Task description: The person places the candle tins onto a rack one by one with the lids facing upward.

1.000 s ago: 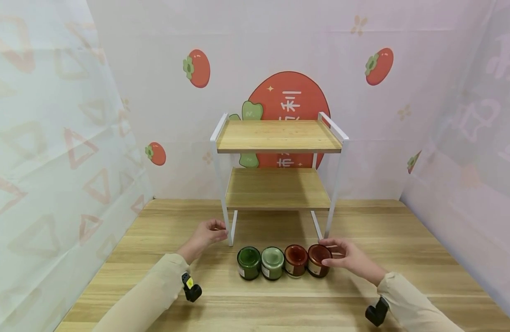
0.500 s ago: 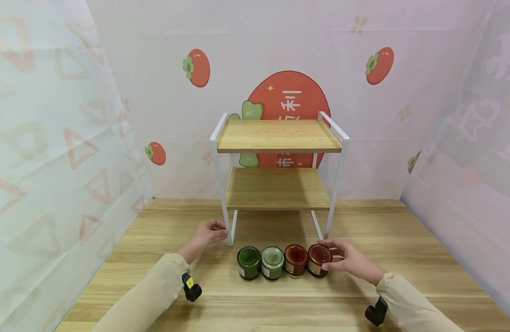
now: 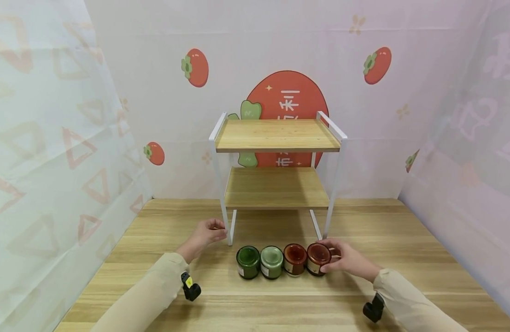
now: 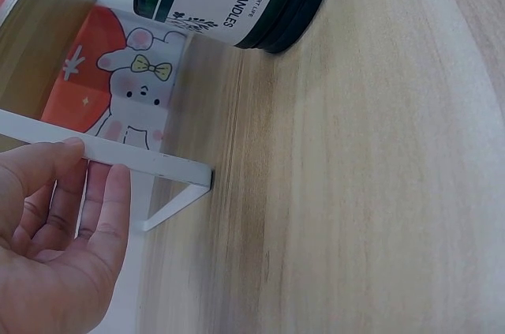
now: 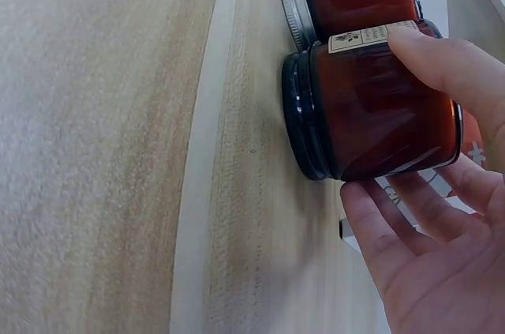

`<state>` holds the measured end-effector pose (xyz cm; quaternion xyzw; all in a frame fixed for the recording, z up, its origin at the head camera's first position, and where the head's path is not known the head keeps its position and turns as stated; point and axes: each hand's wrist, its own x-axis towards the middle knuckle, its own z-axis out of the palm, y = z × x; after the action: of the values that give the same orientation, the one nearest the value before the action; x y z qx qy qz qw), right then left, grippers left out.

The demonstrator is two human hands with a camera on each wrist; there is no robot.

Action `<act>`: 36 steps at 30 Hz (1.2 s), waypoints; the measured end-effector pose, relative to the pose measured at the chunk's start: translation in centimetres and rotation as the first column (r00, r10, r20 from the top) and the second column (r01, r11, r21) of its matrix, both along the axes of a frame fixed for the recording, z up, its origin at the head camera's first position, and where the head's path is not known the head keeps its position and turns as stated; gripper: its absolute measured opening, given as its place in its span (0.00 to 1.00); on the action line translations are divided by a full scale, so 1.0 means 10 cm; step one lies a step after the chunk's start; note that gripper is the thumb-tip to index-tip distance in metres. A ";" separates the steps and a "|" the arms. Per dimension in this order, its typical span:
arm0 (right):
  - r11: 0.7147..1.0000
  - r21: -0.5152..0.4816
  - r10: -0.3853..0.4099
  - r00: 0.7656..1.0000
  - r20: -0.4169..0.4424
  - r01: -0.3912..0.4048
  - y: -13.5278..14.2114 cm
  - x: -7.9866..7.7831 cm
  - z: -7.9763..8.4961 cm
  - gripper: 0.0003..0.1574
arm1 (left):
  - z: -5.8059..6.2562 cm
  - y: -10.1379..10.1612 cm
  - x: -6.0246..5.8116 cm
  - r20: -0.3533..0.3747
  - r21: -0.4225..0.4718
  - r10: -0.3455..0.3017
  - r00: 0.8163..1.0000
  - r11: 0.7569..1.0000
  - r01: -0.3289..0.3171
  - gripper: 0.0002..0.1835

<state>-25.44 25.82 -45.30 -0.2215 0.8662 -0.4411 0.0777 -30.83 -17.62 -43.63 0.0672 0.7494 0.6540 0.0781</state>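
Note:
Four-in-a-row is avoided here as several scented candle jars stand lid-down: a dark green jar (image 3: 248, 263), a pale green jar (image 3: 272, 262), a red-brown jar (image 3: 295, 259) and another red-brown jar (image 3: 319, 259) at the right end. My right hand (image 3: 349, 261) holds that end jar, thumb on its label and fingers around its far side; the right wrist view shows its dark lid against the table. My left hand (image 3: 205, 237) pinches the white front-left leg (image 4: 150, 160) of a small shelf rack (image 3: 277, 184) between thumb and fingers.
The rack has two wooden shelves (image 3: 275, 133) and stands on a wood-grain table (image 3: 255, 304), just behind the jars. A printed cloth backdrop (image 3: 155, 92) encloses the back and both sides.
The head view has shifted very slightly. Both hands keep their places at the rack leg and the end jar, and the jars stay in line.

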 end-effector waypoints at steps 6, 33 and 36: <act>1.000 0.029 0.003 1.000 -0.014 -0.003 0.00 -0.04 -0.07 0.48 | 0.01 0.00 0.02 -0.006 -0.012 -0.005 1.000 1.000 0.005 0.07; 0.998 0.062 0.036 0.999 -0.031 -0.034 -0.05 -0.04 -0.08 0.51 | 0.02 0.00 0.02 -0.015 -0.004 -0.012 1.000 1.000 0.012 0.08; 0.998 0.058 0.042 0.999 -0.025 -0.040 -0.06 -0.04 -0.08 0.50 | 0.02 0.00 0.02 -0.014 -0.002 -0.012 1.000 1.000 0.012 0.07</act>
<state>-25.83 25.26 -46.10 -0.2427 0.8747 -0.4114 0.0815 -30.63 -17.60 -43.40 0.0759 0.7500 0.6525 0.0769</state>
